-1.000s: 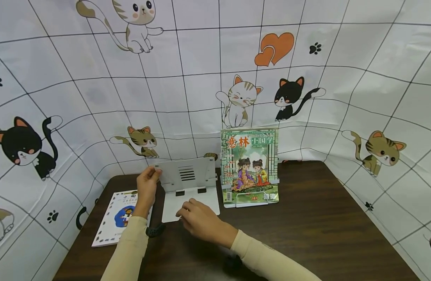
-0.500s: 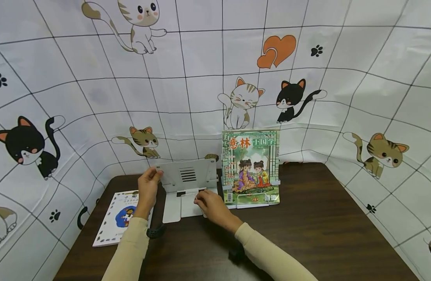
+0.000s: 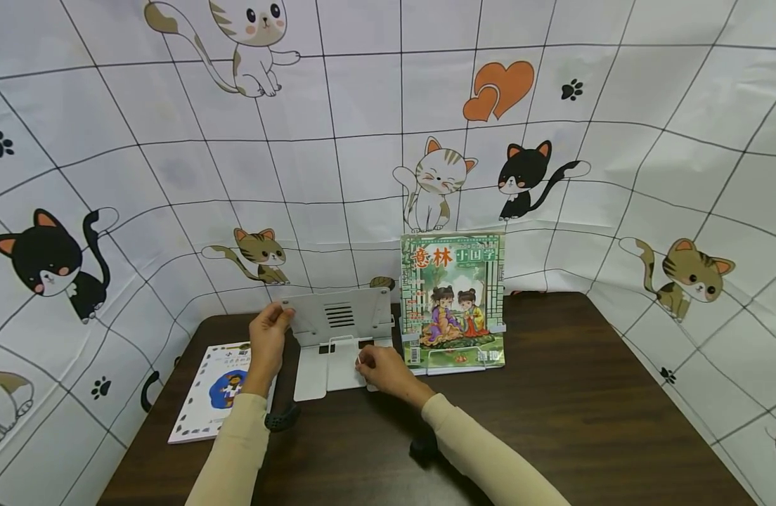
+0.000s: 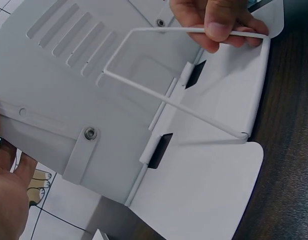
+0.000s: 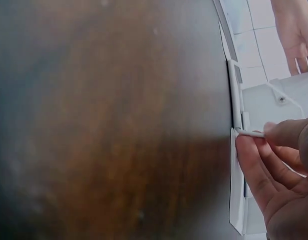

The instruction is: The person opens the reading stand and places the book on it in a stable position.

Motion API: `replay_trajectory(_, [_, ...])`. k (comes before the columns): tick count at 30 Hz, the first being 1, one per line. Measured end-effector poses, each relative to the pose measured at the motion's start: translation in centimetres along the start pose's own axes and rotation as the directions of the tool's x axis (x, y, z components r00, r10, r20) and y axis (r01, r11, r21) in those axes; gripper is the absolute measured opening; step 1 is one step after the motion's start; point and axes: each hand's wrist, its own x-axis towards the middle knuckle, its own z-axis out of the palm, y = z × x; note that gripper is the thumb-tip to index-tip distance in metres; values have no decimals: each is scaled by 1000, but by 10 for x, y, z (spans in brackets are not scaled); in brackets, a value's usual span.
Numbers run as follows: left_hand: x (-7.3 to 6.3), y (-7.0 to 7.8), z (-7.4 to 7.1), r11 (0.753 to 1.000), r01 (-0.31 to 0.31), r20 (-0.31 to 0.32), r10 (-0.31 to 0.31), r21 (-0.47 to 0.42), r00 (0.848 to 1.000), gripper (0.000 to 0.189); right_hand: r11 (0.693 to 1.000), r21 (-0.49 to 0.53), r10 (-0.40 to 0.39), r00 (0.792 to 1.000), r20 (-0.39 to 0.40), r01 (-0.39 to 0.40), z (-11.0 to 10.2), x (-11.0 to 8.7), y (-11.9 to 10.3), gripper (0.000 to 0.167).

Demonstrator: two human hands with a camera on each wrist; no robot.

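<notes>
A white metal book stand [image 3: 311,376] rests on the table, its slotted back panel [image 3: 312,316] tilted up from the flat base. My left hand [image 3: 266,344] holds the panel's upper left corner, thumb on the near face, fingers behind it. A bent wire support [image 4: 169,101] stands raised from the base's front edge, its far end overlapping the slotted panel in the left wrist view. My right hand [image 3: 388,372] pinches the wire's right side between thumb and fingers, close above the base. Two hinges with dark cutouts [image 4: 160,151] join panel and base.
Right of the stand, a green magazine [image 3: 454,302] leans upright on another wire-fronted stand. A white booklet [image 3: 204,397] lies flat at the left, partly under my left forearm. Behind the dark wooden table [image 3: 552,393] hangs a cat-print cloth [image 3: 363,169].
My right hand has moved from the front middle of the base to its right side. The wire support has swung up from the base and back toward the panel. My left hand keeps its hold.
</notes>
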Motion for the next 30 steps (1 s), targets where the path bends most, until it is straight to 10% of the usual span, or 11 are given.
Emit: replay_trajectory(30, [-29, -15, -13, 1000, -3, -40, 2, -30, 999, 16, 996, 72, 60, 998, 23, -61, 4, 3, 8, 8])
